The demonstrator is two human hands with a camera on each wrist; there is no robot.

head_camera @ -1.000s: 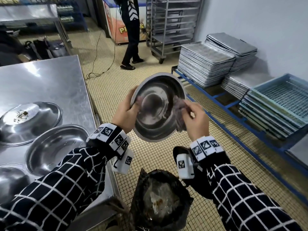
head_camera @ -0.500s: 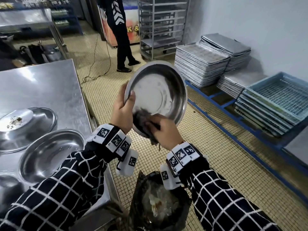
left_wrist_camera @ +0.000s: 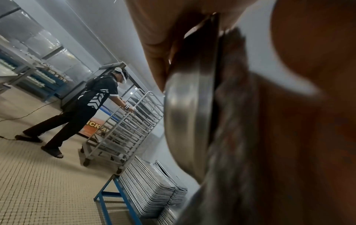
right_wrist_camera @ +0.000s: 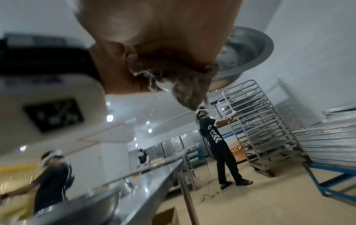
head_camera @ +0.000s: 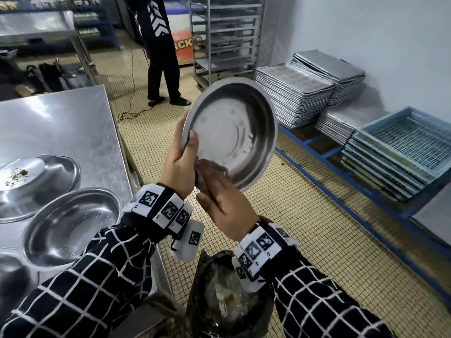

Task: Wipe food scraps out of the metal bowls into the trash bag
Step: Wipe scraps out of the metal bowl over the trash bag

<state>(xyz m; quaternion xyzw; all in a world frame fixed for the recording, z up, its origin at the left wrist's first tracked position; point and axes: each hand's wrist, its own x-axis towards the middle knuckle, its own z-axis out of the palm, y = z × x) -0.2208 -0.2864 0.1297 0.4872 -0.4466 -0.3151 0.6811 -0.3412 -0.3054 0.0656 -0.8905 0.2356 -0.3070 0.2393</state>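
Note:
My left hand (head_camera: 185, 154) grips a metal bowl (head_camera: 234, 132) by its left rim, thumb inside, and holds it tilted on edge over the floor. My right hand (head_camera: 219, 198) holds a grey-brown cloth (head_camera: 207, 165) against the bowl's lower left rim, right beside the left hand. The bowl's inside looks clean and shiny. In the left wrist view the cloth (left_wrist_camera: 231, 121) lies between the bowl's edge (left_wrist_camera: 185, 114) and my right hand. The right wrist view shows the cloth (right_wrist_camera: 179, 79) bunched under my palm. A black trash bag (head_camera: 219, 301) with scraps stands open below my hands.
The steel table (head_camera: 61, 123) on my left carries a bowl with scraps (head_camera: 41, 176), an empty bowl (head_camera: 70, 225) and a third bowl (head_camera: 9, 276). A person (head_camera: 161, 57) stands by a tray rack (head_camera: 227, 37). Stacked trays (head_camera: 292, 93) and blue crates (head_camera: 402, 147) line the right wall.
My right hand has swept the cloth from the bowl's right side down and around to its lower left rim. The left hand has tipped the bowl more upright.

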